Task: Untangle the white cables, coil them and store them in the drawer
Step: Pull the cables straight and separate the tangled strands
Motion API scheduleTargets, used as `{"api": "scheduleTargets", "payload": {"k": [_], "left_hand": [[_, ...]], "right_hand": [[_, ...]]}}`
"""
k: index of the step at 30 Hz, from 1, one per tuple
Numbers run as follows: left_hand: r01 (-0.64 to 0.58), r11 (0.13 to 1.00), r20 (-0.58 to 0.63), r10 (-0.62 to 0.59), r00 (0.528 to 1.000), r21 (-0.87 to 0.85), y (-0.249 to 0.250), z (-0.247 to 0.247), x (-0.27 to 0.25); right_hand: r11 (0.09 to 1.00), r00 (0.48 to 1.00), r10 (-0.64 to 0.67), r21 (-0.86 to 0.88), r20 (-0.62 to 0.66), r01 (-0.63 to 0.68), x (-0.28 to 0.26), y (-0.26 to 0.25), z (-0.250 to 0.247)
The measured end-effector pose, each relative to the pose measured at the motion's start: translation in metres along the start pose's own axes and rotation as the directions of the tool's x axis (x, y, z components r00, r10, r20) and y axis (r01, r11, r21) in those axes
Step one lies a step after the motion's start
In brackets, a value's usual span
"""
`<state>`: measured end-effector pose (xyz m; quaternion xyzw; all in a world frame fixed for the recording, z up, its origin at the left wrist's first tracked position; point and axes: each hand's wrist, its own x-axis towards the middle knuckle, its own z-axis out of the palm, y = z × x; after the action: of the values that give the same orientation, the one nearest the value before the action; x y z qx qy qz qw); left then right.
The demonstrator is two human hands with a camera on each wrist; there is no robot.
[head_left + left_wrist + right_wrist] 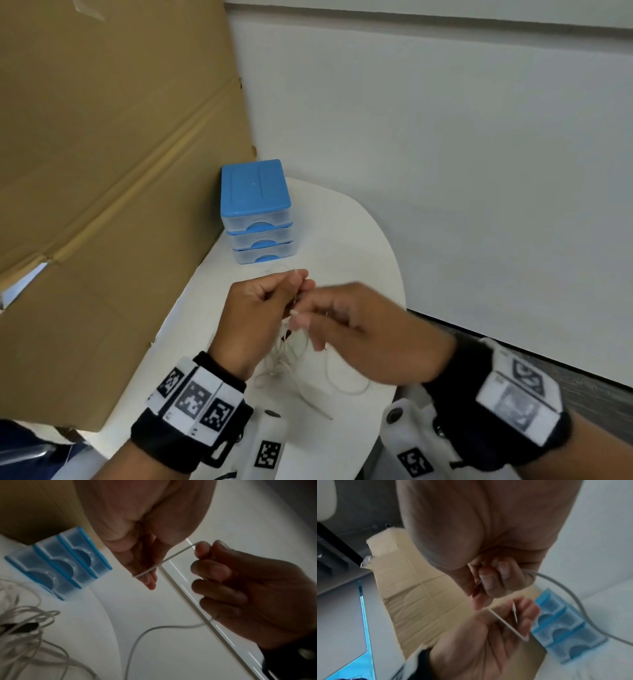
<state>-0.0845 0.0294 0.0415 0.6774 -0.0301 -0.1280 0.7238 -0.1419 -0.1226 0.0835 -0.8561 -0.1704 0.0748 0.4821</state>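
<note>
1. The left hand [255,308] is raised above the white table [359,240], its fingers curled in with the fingertips gathered on a thin white cable [173,555].
2. In the left wrist view that cable crosses the left fingers [145,573] and runs tight across to the other hand.
3. The right hand [370,332] is just beside the left, nearly touching it; its fingers are curled and the thumb and forefinger pinch the same cable.
4. In the right wrist view a thicker length of cable leaves the right fingers [503,573] and curves down to the right towards the table.
5. Below both hands, on the near part of the table, lies a loose tangle of white cables [291,363]. How many separate cables it contains cannot be told, as the loops overlap.
6. A dark connector [25,626] lies among the loops in the left wrist view.
7. One blue drawer unit [257,212] stands at the far left of the table, against the cardboard. It has three clear drawers, each with a blue handle, and all three are pushed in.
8. One large sheet of brown cardboard [102,188] stands along the left side of the table.
9. Each wrist carries a black band with printed square markers [195,401].
</note>
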Motion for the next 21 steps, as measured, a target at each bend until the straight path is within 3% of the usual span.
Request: {"api": "scheduleTargets", "payload": {"k": [2,5,9,11,15,18,21], "left_hand": [[-0.046,0.996,0.111,0.038,0.993,0.07,0.002,0.004,-0.005],[0.01,1.0,0.259,-0.017,0.966,0.029,0.008,0.009,-0.011],[0.077,0.99,0.325,-0.033,0.945,-0.122,0.015,0.011,-0.016],[0.104,0.968,0.326,-0.025,0.945,-0.228,0.019,0.011,-0.019],[0.034,0.945,0.211,0.038,0.977,-0.326,0.027,0.004,-0.014],[-0.134,0.967,0.083,0.155,0.984,-0.218,0.024,0.001,-0.009],[-0.21,0.976,0.076,0.214,0.974,-0.063,0.02,0.006,-0.015]], "right_hand": [[0.999,0.992,-0.033,0.0,-0.123,0.034,0.004,0.001,-0.015],[0.996,0.942,-0.068,-0.081,-0.33,0.043,0.011,0.019,-0.028],[0.998,0.867,-0.033,-0.069,-0.498,-0.002,0.017,0.056,-0.023],[0.987,0.892,-0.038,-0.158,-0.451,-0.038,0.011,0.072,-0.005],[0.966,0.984,-0.079,-0.256,-0.162,0.036,-0.014,0.061,0.028],[0.964,0.987,-0.142,-0.238,-0.072,0.121,-0.026,0.028,0.027],[0.955,0.974,-0.204,-0.239,-0.102,0.175,-0.024,-0.006,0.01]]}}
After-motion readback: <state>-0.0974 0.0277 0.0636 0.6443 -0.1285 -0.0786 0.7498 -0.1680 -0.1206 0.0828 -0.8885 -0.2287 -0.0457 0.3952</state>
